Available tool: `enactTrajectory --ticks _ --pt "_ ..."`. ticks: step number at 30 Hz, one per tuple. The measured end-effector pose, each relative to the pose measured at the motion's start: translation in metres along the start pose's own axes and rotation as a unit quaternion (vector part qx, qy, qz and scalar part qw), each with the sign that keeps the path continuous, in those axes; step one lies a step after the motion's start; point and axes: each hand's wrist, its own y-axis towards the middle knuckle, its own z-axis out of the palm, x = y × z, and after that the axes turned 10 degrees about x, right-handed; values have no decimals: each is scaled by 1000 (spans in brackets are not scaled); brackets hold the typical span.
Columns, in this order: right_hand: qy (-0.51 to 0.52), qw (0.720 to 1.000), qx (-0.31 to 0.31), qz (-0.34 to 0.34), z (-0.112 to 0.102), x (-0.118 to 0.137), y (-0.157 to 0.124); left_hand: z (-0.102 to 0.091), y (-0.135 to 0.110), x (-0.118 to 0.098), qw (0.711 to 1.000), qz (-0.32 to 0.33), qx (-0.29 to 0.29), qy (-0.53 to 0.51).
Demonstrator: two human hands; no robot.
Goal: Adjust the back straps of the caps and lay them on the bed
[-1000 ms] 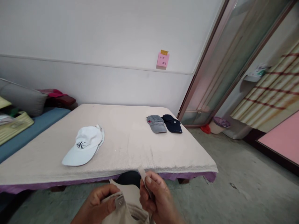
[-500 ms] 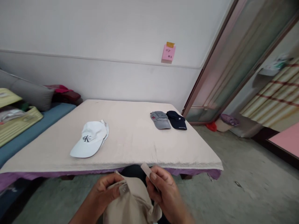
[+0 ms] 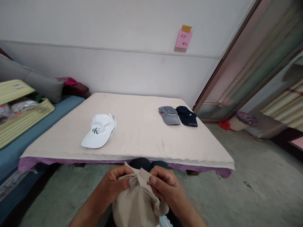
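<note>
One beige cap (image 3: 130,206): hangs between my two hands, low at 6 o'clock in my view, just off the near edge of the bench (image 3: 139,140).
Left hand (image 3: 115,182): thumb and forefinger pinched together on the cap's edge, right beside a small shiny tab (image 3: 133,182).
Right hand (image 3: 167,185): thumb and fingers closed on the strap (image 3: 144,174), with its free end poking out toward 11 o'clock.
Strap to tab: just beside each other; I can't tell whether they touch.
Good handling: I'd say hold the strap flat, grip it close behind its end so it won't fold, and let the left hand keep the tab steady and square to it.
Caps on the bench: white cap (image 3: 98,130) between 10 and 11 o'clock from my hands; grey cap (image 3: 169,115) at 1 o'clock, with the navy cap (image 3: 187,116) at its 3 o'clock side.
Changed since a second ago: my hands have drawn together, and the strap end, well clear of the tab then, is now near it.
Unchanged: those three caps lie as they did; only my view has swung.
</note>
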Motion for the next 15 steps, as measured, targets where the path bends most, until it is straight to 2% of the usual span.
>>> enactTrajectory --ticks 7,11,15 --pt "-14 1000 19 18 1 1 -2 -9 0 5 1000 0 28 -10" --pt "-26 998 46 21 0 1 -2 -10 0 5 1000 -1 23 -11" --pt "-38 998 45 21 -1 0 -2 -9 0 5 1000 -7 12 -15"
